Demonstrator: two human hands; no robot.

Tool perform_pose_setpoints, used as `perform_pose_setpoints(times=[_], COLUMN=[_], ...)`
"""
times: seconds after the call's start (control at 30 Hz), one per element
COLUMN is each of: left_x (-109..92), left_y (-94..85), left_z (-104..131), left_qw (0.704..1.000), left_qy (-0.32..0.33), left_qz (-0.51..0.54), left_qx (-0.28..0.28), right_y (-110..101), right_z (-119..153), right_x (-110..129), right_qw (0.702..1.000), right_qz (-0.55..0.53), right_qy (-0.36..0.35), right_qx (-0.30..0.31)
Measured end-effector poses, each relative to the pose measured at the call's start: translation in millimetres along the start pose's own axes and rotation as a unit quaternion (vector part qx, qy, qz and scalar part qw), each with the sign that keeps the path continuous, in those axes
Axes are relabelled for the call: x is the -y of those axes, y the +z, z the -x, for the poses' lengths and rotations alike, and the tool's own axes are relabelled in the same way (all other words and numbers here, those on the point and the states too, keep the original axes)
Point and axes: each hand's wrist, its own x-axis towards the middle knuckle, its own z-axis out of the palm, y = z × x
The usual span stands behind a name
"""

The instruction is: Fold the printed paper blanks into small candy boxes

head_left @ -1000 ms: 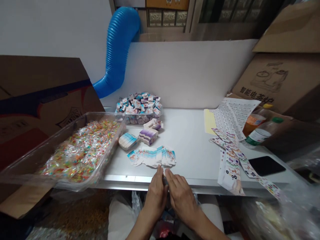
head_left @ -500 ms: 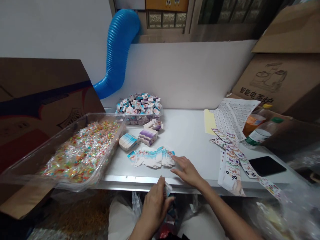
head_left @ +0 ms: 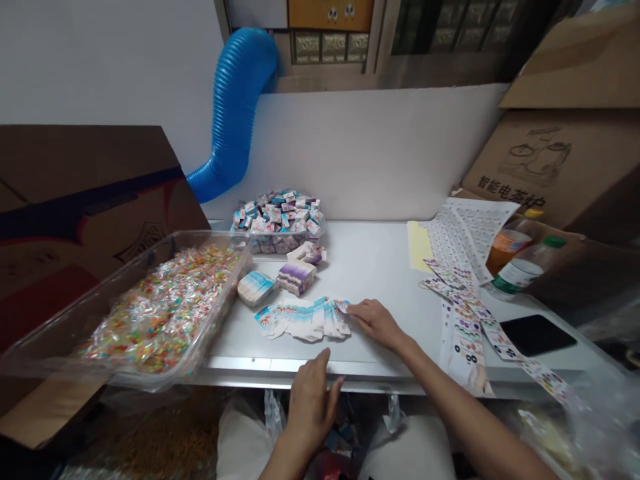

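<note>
Right hand at right end of card row, pinching end card. Left hand nearer person than row, thumb spread.

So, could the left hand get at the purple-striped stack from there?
Probably yes: the left hand looks empty, and though the fanned cards lie between it and the purple-striped stack, it could likely pass over them.

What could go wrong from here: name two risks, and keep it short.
The right hand is at the end of the overlapping cards, so drawing one out might drag its neighbours along. The printed strips hang past the front edge of the table, close to the right forearm, which could catch them.
</note>
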Motion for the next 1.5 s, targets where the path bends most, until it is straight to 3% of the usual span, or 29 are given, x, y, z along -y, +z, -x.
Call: perform_pose_setpoints(times=[0.1,0.23,0.33,0.5,0.67,0.9,1.1,1.2,1.33,1.43,1.5], left_x=[-3.6,-3.2,-0.5,1.2,1.4,-4.4,-7.6,-6.5,-6.2,-6.9,-6.8], left_y=[-3.2,-6.4,-7.9,-13.3,-14.0,-6.3,-5.7,-3.4,0.8,2.7,3.2], left_z=[-20.0,-37.9,-37.7,-28.9,-24.6,-23.9,-21.3,-18.6,-17.0,-16.9,-16.4], left_qw=[0.998,0.997,0.999,0.997,0.994,0.996,0.995,0.991,0.988,0.987,0.988], left_qy=[0.0,0.023,0.043,0.057,0.071,0.044,0.002,-0.021,-0.036,-0.044,-0.041], left_qz=[-0.033,-0.039,-0.032,-0.032,-0.032,-0.056,0.1,0.129,0.128,0.124,0.115], left_qx=[-0.059,-0.055,-0.01,0.051,0.078,0.044,0.014,-0.034,-0.075,-0.087,-0.094], right_y=[-7.1,-10.4,-6.6,2.9,6.9,0.1,-6.1,-3.3,13.0,29.3,37.1], right_z=[9.8,21.4,23.5,20.4,18.6,17.0,18.1,27.4,43.6,49.0,48.4], right_x=[33.1,70.9,73.5,58.3,60.7,68.2,70.9,77.3,89.8,99.3,105.0], right_qw=[0.991,0.938,0.908,0.904,0.942,0.957,0.951,0.914,0.831,0.774,0.752], right_qz=[-0.091,-0.327,-0.392,-0.39,-0.285,-0.231,-0.26,-0.377,-0.535,-0.599,-0.617], right_qy=[0.062,0.116,0.146,0.15,0.128,0.129,0.131,0.133,0.15,0.201,0.221], right_qx=[-0.074,-0.016,0.025,0.092,0.123,0.118,0.099,0.066,0.013,-0.039,-0.07])
